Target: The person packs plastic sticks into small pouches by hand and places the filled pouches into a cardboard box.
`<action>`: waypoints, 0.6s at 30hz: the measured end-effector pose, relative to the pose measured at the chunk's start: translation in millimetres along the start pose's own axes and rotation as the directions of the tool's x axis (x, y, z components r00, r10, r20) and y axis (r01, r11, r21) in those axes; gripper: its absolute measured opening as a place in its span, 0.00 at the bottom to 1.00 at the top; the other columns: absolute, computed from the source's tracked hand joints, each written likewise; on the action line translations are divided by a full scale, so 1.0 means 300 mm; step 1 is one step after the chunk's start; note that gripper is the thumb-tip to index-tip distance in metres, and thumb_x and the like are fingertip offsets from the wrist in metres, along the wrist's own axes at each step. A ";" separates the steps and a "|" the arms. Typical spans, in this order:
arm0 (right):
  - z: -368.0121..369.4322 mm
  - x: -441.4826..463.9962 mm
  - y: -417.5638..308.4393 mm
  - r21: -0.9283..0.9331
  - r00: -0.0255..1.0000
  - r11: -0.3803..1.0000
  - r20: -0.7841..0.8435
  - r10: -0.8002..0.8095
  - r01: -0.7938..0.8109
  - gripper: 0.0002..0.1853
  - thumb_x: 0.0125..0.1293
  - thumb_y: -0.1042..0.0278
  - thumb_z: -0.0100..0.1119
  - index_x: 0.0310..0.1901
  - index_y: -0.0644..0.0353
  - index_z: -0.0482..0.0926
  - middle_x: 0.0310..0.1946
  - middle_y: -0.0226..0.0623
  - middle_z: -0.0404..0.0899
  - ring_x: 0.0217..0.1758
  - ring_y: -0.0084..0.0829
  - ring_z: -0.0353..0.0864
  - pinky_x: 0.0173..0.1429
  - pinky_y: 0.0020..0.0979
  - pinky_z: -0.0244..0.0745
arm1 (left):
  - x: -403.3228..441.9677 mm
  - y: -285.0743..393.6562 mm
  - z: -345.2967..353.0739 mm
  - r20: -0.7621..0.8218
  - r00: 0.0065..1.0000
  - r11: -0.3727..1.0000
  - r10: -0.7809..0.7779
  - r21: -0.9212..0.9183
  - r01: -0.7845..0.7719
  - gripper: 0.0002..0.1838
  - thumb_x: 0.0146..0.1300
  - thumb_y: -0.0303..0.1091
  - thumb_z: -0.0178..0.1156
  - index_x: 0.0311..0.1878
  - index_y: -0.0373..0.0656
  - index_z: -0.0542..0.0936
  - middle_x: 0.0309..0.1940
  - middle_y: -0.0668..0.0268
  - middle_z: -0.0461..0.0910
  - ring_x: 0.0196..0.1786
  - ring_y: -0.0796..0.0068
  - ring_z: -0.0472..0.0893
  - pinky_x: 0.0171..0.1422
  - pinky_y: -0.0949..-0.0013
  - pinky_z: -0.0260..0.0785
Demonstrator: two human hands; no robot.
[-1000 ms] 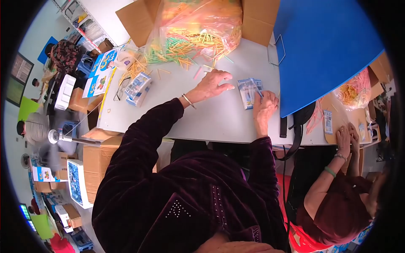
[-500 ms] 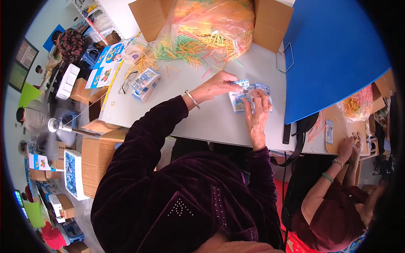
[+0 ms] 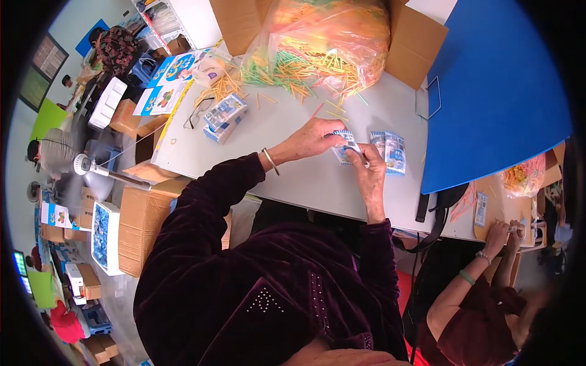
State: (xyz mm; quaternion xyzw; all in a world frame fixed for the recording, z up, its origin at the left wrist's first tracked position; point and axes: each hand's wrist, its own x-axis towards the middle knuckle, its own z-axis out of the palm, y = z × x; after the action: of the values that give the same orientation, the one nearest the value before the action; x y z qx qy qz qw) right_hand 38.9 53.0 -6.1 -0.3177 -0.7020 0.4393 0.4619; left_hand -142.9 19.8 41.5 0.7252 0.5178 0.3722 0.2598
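Observation:
A small blue-and-white printed packet (image 3: 343, 152) is between my two hands, held just above the table. My left hand (image 3: 314, 139) pinches its striped top edge. My right hand (image 3: 370, 169) is closed on the packet's right side, thumb across the front, and hides part of it. Just right of that hand, similar packets (image 3: 395, 152) lie overlapping on the table. More of the same kind form a small stack (image 3: 226, 116) off to the left, beside a pair of glasses (image 3: 196, 113).
Thin coloured sticks (image 3: 311, 67) spill from a clear plastic bag (image 3: 342, 30) in an open cardboard box (image 3: 418, 46) at the back. A blue board (image 3: 488, 91) stands on the right. Beyond it, another person's hands (image 3: 503, 235) are at the table. A fan (image 3: 82, 165) stands left.
My hands have lifted one packet off the overlapping pile and brought it left, where both now grip it. The whole view has shifted slightly right and down.

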 end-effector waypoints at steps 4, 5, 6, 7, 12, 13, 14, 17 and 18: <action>0.021 -0.001 0.002 0.018 0.998 0.998 -0.003 0.060 -0.060 0.07 0.60 0.72 0.60 0.37 0.66 0.79 0.23 0.24 0.73 0.26 0.13 0.63 0.30 0.18 0.60 | -0.007 -0.030 0.013 -0.019 0.993 0.990 -0.115 -0.085 0.113 0.08 0.59 0.32 0.57 0.38 0.37 0.76 0.24 0.59 0.77 0.27 0.71 0.75 0.46 0.69 0.68; 0.023 -0.003 0.001 0.020 0.998 0.998 -0.002 0.058 -0.058 0.07 0.60 0.72 0.60 0.37 0.66 0.79 0.23 0.24 0.73 0.26 0.13 0.63 0.30 0.18 0.60 | -0.013 -0.039 0.020 -0.021 0.993 0.990 -0.116 -0.083 0.114 0.08 0.59 0.32 0.57 0.38 0.37 0.76 0.24 0.59 0.77 0.27 0.71 0.75 0.46 0.69 0.68; 0.025 -0.005 -0.001 0.004 0.995 0.995 0.016 0.098 -0.098 0.07 0.61 0.71 0.60 0.36 0.66 0.79 0.22 0.23 0.72 0.26 0.13 0.63 0.29 0.18 0.60 | -0.019 -0.040 0.027 -0.071 0.996 0.997 -0.048 -0.064 0.043 0.08 0.59 0.32 0.57 0.36 0.36 0.75 0.24 0.57 0.76 0.26 0.67 0.75 0.39 0.68 0.67; 0.025 -0.005 -0.003 -0.015 0.990 0.990 0.033 0.138 -0.137 0.08 0.62 0.70 0.59 0.36 0.66 0.79 0.20 0.22 0.72 0.25 0.12 0.62 0.29 0.18 0.60 | -0.022 -0.045 0.030 -0.120 0.993 0.999 0.022 -0.042 -0.027 0.09 0.59 0.32 0.57 0.33 0.35 0.74 0.23 0.55 0.75 0.25 0.63 0.74 0.32 0.67 0.66; 0.034 0.000 0.005 0.007 0.988 0.991 0.084 0.130 -0.131 0.09 0.63 0.68 0.58 0.35 0.67 0.79 0.20 0.22 0.71 0.25 0.12 0.62 0.28 0.18 0.60 | -0.035 -0.056 0.006 -0.062 0.996 0.997 -0.056 0.047 0.059 0.09 0.61 0.32 0.56 0.37 0.35 0.74 0.23 0.59 0.74 0.25 0.71 0.73 0.35 0.72 0.67; 0.038 0.003 0.020 0.013 0.989 0.992 0.090 0.120 -0.122 0.09 0.63 0.68 0.58 0.34 0.66 0.80 0.19 0.22 0.71 0.25 0.12 0.62 0.28 0.18 0.60 | -0.034 -0.053 -0.004 -0.041 0.997 0.997 -0.069 0.029 0.070 0.09 0.62 0.32 0.55 0.37 0.35 0.74 0.23 0.59 0.75 0.26 0.71 0.73 0.35 0.72 0.67; 0.041 0.006 0.036 0.016 0.989 0.993 0.090 0.115 -0.117 0.09 0.63 0.68 0.58 0.34 0.66 0.80 0.19 0.22 0.71 0.25 0.12 0.62 0.28 0.18 0.60 | -0.025 -0.079 -0.018 -0.043 0.997 0.997 -0.067 0.033 0.068 0.09 0.62 0.32 0.55 0.37 0.35 0.74 0.23 0.59 0.75 0.26 0.71 0.73 0.35 0.72 0.67; 0.051 0.004 0.076 0.035 0.980 0.985 0.108 0.165 -0.170 0.09 0.61 0.67 0.59 0.34 0.65 0.80 0.17 0.29 0.71 0.22 0.18 0.64 0.27 0.24 0.62 | 0.046 -0.190 -0.129 -0.024 0.999 0.999 0.041 0.018 -0.040 0.10 0.64 0.35 0.53 0.37 0.38 0.75 0.27 0.62 0.77 0.30 0.70 0.74 0.40 0.72 0.67; 0.053 0.004 0.081 0.038 0.979 0.984 0.112 0.168 -0.173 0.09 0.61 0.66 0.59 0.34 0.64 0.80 0.17 0.28 0.72 0.22 0.18 0.64 0.27 0.24 0.62 | 0.074 -0.209 -0.207 -0.041 0.999 0.999 -0.015 0.047 0.017 0.11 0.65 0.37 0.52 0.37 0.39 0.76 0.31 0.62 0.78 0.33 0.69 0.74 0.43 0.71 0.67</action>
State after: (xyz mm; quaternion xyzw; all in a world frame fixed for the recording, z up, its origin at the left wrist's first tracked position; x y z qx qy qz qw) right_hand 24.8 58.9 -30.9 -0.3412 -0.6854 0.5107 0.3911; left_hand -223.8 60.8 36.2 0.7192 0.5376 0.3723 0.2348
